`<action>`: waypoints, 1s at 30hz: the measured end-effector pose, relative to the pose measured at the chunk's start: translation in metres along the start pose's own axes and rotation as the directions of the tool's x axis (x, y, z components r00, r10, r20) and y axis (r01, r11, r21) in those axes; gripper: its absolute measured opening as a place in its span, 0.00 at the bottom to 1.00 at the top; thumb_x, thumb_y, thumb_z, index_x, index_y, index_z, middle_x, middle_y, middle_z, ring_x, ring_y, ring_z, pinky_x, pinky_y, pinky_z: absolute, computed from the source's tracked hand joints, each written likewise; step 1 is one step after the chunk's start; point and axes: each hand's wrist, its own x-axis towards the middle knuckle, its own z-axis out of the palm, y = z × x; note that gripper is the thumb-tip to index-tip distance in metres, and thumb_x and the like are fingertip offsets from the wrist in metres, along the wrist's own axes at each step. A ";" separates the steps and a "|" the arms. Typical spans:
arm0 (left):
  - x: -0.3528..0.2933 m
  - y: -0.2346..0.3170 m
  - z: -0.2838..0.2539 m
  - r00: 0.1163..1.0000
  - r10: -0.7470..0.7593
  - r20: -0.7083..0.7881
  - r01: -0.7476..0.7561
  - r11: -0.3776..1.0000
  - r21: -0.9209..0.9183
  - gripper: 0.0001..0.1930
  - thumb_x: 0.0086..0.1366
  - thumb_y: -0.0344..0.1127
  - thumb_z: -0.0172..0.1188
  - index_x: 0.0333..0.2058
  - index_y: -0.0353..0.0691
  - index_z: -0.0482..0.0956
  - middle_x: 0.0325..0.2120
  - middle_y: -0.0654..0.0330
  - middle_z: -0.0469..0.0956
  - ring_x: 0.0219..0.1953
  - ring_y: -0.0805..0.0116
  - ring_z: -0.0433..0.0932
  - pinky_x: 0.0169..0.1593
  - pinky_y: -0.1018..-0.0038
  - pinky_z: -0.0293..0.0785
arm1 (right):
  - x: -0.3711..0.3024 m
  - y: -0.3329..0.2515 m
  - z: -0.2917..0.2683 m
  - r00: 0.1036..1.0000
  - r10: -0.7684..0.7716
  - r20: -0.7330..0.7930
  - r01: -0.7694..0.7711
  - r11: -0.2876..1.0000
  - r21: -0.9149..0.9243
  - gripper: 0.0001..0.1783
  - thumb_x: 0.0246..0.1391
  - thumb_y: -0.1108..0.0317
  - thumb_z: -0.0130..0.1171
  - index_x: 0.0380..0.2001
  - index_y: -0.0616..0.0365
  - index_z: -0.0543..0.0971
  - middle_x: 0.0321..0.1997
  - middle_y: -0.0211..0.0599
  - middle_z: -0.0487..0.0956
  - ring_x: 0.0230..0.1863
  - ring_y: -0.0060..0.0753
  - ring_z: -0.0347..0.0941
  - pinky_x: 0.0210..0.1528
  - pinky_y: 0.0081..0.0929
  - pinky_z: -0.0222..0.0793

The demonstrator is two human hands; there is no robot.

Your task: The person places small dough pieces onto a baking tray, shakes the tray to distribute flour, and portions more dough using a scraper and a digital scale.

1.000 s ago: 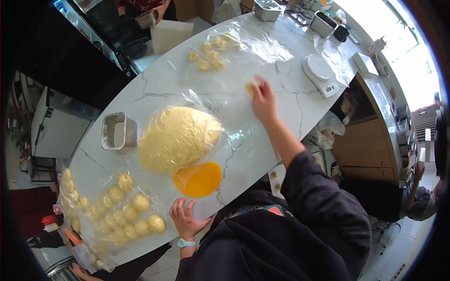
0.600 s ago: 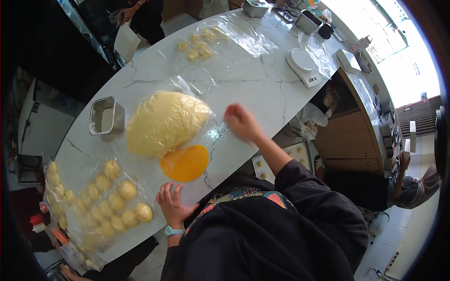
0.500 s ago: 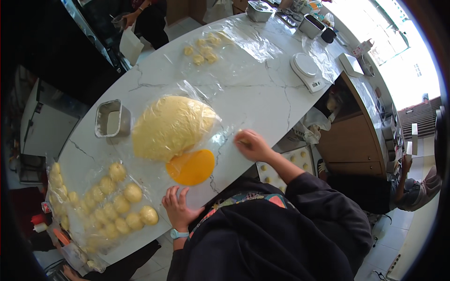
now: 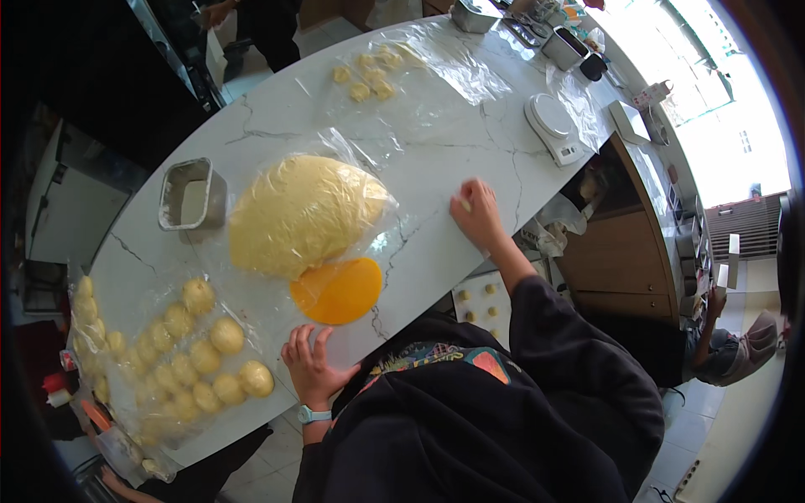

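A white kitchen scale (image 4: 552,117) rests on the marbled surface (image 4: 428,155), with a white box (image 4: 629,123) to its right and a rectangular metal tin (image 4: 475,17) at the far end. A pale plastic bag (image 4: 562,220) hangs beside a wooden cabinet (image 4: 620,256); a bright window (image 4: 683,88) shows upper right, a dark-trousered person (image 4: 272,33) upper left.

You have one big dough mound (image 4: 302,210). Around that mound, count one orange scraper (image 4: 342,295) nearer you, one scale (image 4: 550,116) to the right, three metal tins (image 4: 215,204) (one left, two far beyond), ten-plus dough balls (image 4: 227,335) nearer left, five-plus small lumps (image 4: 360,91) beyond.
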 end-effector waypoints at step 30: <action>0.001 0.008 0.011 0.999 0.019 -0.030 -0.018 0.999 0.040 0.42 0.27 0.51 0.75 0.47 0.53 0.70 0.50 0.58 0.66 0.58 0.56 0.62 0.56 0.57 0.57 | -0.006 -0.018 0.017 0.949 0.124 0.290 -0.307 0.572 0.761 0.18 0.54 0.69 0.62 0.43 0.57 0.65 0.38 0.30 0.72 0.41 0.23 0.69 0.48 0.23 0.64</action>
